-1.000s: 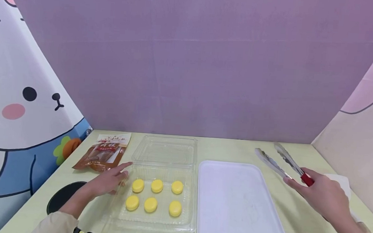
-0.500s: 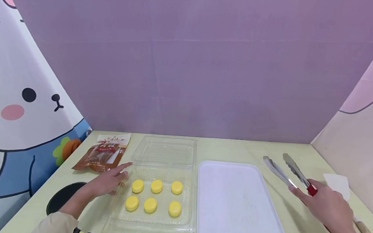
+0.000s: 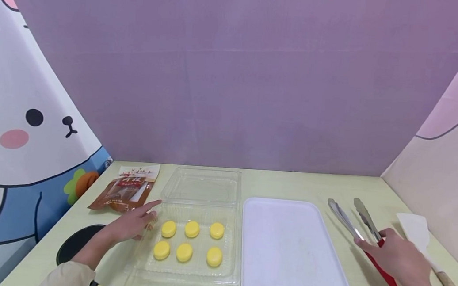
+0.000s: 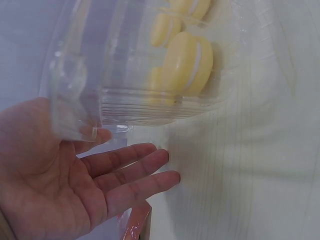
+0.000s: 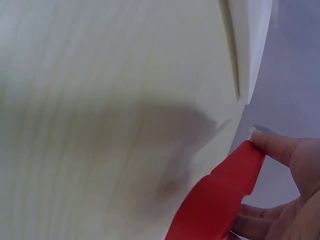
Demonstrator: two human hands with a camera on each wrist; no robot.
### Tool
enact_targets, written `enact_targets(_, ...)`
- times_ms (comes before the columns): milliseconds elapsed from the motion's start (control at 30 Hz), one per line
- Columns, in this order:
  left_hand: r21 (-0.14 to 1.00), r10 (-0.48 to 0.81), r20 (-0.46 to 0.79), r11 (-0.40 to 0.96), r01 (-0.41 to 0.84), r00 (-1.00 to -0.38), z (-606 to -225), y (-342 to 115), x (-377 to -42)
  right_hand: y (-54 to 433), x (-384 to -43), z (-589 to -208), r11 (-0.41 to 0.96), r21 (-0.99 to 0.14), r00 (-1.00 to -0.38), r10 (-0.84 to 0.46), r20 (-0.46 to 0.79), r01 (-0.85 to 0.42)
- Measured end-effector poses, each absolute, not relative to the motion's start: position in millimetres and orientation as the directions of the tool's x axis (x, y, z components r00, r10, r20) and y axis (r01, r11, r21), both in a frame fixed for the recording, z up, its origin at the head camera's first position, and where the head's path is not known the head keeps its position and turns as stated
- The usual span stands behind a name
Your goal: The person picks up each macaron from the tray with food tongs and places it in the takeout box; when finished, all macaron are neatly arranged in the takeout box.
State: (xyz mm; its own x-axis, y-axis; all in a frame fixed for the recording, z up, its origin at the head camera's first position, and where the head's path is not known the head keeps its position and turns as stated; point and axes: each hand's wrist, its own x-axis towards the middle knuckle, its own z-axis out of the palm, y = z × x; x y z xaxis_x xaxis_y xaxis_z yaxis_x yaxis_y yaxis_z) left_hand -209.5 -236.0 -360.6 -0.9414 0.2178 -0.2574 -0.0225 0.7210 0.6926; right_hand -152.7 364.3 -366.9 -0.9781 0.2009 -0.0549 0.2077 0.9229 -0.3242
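Observation:
In the head view, several yellow macarons (image 3: 184,252) lie in two rows in the base of a clear plastic clamshell box (image 3: 195,276), its lid (image 3: 206,185) folded back. My left hand (image 3: 129,222) is at the box's left edge, fingers mostly straight, the index fingertip near the hinge side. The left wrist view shows the box rim (image 4: 75,115) overlapping that hand. On the right, my right hand (image 3: 398,256) holds metal tongs (image 3: 345,220) by their red handles (image 3: 383,273), arms spread with nothing between them, low over the table.
A white tray (image 3: 285,244) lies between box and tongs. A white spatula (image 3: 414,229) with a wooden handle is at the right edge. At left are a brown snack bag (image 3: 126,189) and a round black dish (image 3: 78,243), partly behind the forearm. Patterned walls enclose the table.
My right hand has lowered the tongs toward the table, shifting them slightly right and nearer, which uncovers the spatula and more red handle. The left hand stays put.

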Motion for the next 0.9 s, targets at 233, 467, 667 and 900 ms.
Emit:
enact_targets(233,0.692,0.218,-0.254,0.722,-0.019,-0.942,-361.0,-236.2,-209.4,368.0,-153.9,-376.7,0.920,-0.315,-0.972,0.220,-0.078,0.234)
enact_targets(467,0.683,0.217,-0.248,0.731,-0.012,-0.944,-361.6,-236.6,-209.4,367.2,-153.2,-382.6,0.922,-0.290,-0.966,0.232,-0.112,0.255)
enact_targets(667,0.686,0.223,-0.245,0.727,-0.007,-0.944,-361.5,-236.8,-209.0,362.3,-150.1,-381.8,0.933,-0.266,-0.969,0.218,-0.120,0.243)
enact_targets(900,0.688,0.224,-0.245,0.726,-0.006,-0.943,-360.8,-236.3,-209.0,356.9,-148.7,-379.2,0.937,-0.253,-0.970,0.221,-0.097,0.239)
